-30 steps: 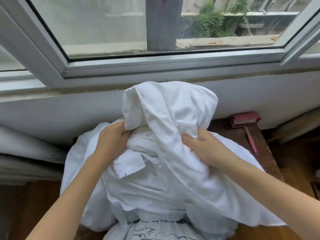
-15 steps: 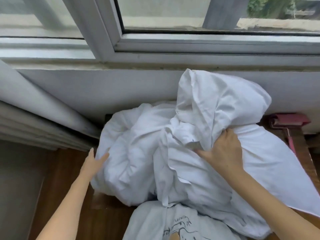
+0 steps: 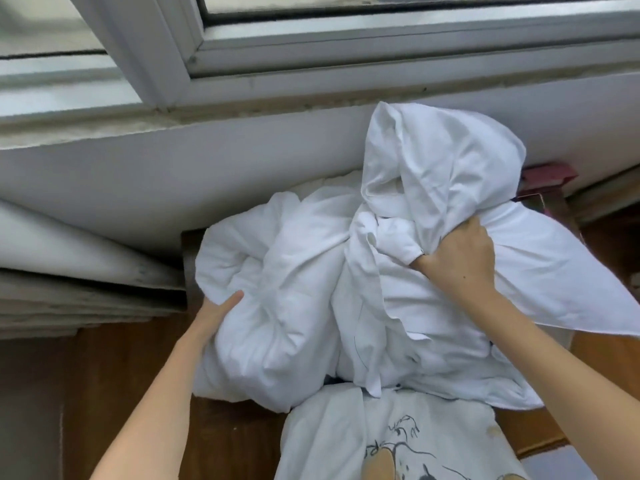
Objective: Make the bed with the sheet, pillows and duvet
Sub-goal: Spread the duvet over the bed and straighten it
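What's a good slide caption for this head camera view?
Right hand grips the crumpled white bedding bundle under a grey-framed window, while the left hand cups its side.

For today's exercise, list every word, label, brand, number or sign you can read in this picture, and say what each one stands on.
No text can be read in this picture.
The white T-shirt at the bottom carries a black line drawing; any lettering in it is too sketchy to make out.
The white bedding, gripped by the right hand and touched by the left hand, shows no readable label.
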### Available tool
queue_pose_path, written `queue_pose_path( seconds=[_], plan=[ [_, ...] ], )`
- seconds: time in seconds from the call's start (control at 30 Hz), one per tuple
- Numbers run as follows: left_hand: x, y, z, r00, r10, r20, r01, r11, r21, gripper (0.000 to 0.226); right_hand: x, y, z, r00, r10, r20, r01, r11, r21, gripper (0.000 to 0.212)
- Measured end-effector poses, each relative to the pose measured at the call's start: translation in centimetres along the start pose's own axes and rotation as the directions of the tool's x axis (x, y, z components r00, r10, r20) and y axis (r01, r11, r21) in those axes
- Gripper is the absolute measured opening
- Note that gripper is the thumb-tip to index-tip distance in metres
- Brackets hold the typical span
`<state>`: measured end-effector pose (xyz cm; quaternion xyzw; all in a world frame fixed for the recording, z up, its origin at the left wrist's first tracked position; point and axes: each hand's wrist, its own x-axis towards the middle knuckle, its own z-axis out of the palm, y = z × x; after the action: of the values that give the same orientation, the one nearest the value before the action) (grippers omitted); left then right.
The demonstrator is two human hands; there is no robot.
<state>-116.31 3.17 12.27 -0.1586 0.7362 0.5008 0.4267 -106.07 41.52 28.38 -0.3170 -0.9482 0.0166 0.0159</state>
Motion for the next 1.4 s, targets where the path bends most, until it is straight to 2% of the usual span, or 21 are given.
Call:
queue_pose_path(
  seconds=[0.1, 0.17, 0.23, 0.3, 0.37, 0.43, 0.5, 0.6, 0.73, 0.87, 0.93, 1.0, 1.1, 1.27, 1.4],
  plan=[
    [-0.5, 1.1, 2.9, 0.999, 0.033, 0.012, -0.033, 0.998, 0.044, 0.053, 0.5, -1.0, 1.2, 0.996, 0.007, 0.085, 0.005, 0.991, -0.134, 0.103],
    [-1.5, 1.7, 4.4, 0.998, 0.046, -0.034, -0.046, 0.999, -0.004, 0.037, 1.3, -1.1, 1.8, 0.990, 0.014, 0.141, 0.006, 0.990, -0.138, 0.076],
    [-2.8, 2.3, 5.5, 0.995, 0.032, -0.092, -0.041, 0.995, -0.090, 0.034, 2.1, -0.7, 1.9, 0.987, 0.018, 0.160, -0.001, 0.995, -0.103, 0.047],
    [-4.7, 3.0, 6.7, 0.987, 0.046, -0.152, -0.074, 0.981, -0.178, 0.021, 2.4, 0.6, 1.4, 0.986, 0.017, 0.164, -0.006, 0.998, -0.069, 0.034],
    [-6.8, 3.8, 8.2, 0.977, 0.063, -0.202, -0.112, 0.964, -0.242, 0.011, 1.9, 1.8, 0.8, 0.988, -0.005, 0.153, 0.008, 1.000, -0.018, 0.039],
    [-9.1, 4.9, 9.9, 0.979, 0.111, -0.173, -0.161, 0.936, -0.312, 0.020, 0.6, 2.8, 0.0, 0.990, -0.023, 0.137, 0.022, 1.000, 0.010, 0.055],
    [-11.8, 6.3, 12.1, 0.978, 0.179, -0.108, -0.206, 0.914, -0.350, 0.028, -1.3, 3.8, -0.8, 0.994, -0.027, 0.106, 0.022, 0.999, 0.047, 0.063],
    [-15.8, 7.4, 15.5, 0.964, 0.262, -0.035, -0.255, 0.888, -0.382, 0.029, -4.9, 5.9, -2.7, 0.998, -0.002, 0.060, -0.003, 0.996, 0.091, 0.052],
    [-21.5, 7.2, 19.7, 0.937, 0.348, -0.026, -0.334, 0.871, -0.360, 0.027, -9.8, 10.1, -5.4, 0.999, 0.034, -0.027, -0.029, 0.982, 0.185, 0.042],
    [-28.5, 7.5, 23.7, 0.844, 0.536, 0.007, -0.515, 0.814, -0.268, 0.051, -14.3, 15.2, -8.7, 0.983, 0.077, -0.168, -0.008, 0.927, 0.375, 0.018],
    [-32.2, 7.5, 25.7, 0.798, 0.602, 0.006, -0.583, 0.776, -0.240, 0.046, -17.1, 17.8, -10.5, 0.971, 0.113, -0.210, -0.001, 0.883, 0.468, 0.022],
    [-35.9, 7.2, 27.6, 0.754, 0.656, -0.003, -0.639, 0.733, -0.232, 0.039, -20.2, 20.3, -12.2, 0.951, 0.156, -0.265, 0.026, 0.817, 0.576, 0.016],
    [-40.6, 6.6, 30.8, 0.674, 0.738, 0.035, -0.719, 0.665, -0.203, 0.035, -25.0, 24.5, -14.5, 0.901, 0.262, -0.346, 0.043, 0.739, 0.673, 0.016],
    [-45.9, 4.7, 39.3, 0.569, 0.763, 0.308, -0.745, 0.636, -0.200, 0.034, -33.4, 33.8, -16.8, 0.784, 0.472, -0.404, -0.088, 0.729, 0.679, 0.015],
    [-49.3, 2.6, 47.2, 0.477, 0.696, 0.536, -0.755, 0.637, -0.155, 0.032, -41.4, 40.6, -16.0, 0.639, 0.676, -0.367, -0.273, 0.645, 0.713, 0.030]
  ],
)
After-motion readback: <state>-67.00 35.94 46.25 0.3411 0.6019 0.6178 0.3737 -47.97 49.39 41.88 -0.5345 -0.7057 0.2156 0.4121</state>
